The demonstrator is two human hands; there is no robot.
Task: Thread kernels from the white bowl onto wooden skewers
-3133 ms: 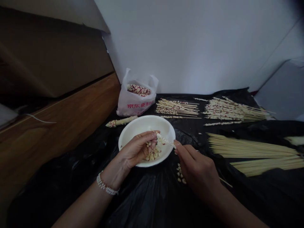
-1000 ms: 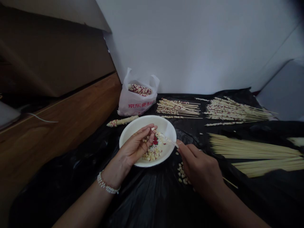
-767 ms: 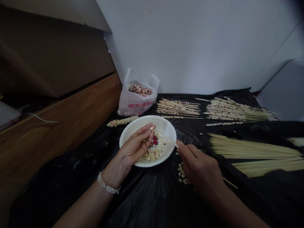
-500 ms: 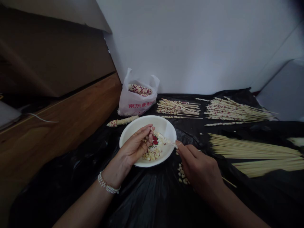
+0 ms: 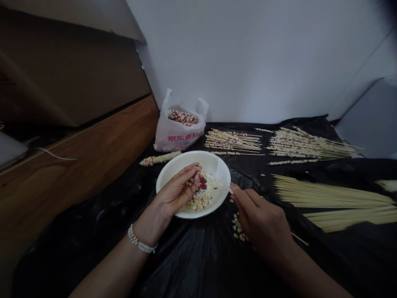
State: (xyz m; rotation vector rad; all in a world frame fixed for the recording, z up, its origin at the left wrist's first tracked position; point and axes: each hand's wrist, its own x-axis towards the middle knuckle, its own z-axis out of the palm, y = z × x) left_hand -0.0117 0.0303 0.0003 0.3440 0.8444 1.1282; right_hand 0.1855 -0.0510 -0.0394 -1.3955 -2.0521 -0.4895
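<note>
My right hand is closed around a thin wooden skewer threaded with pale corn kernels; its bare end sticks out behind the hand. The threaded part slants over a white bowl towards my left hand. There, thumb and fingers pinch at the skewer's tip, on what looks like a corn kernel, mostly hidden by the fingertips. Loose corn kernels, cream with some dark red, lie in the bowl, which has a red flower print. More loose kernels lie beside the bowl, partly under my right hand.
Behind the bowl stand a white plastic bag of corn cobs and a partly stripped cob. Threaded skewers lie in a smaller pile and a larger pile. Bare skewers lie right, all on black plastic sheeting.
Almost nothing differs. My right hand and the skewer have shifted very slightly; my left hand keeps its pinch at the tip.
</note>
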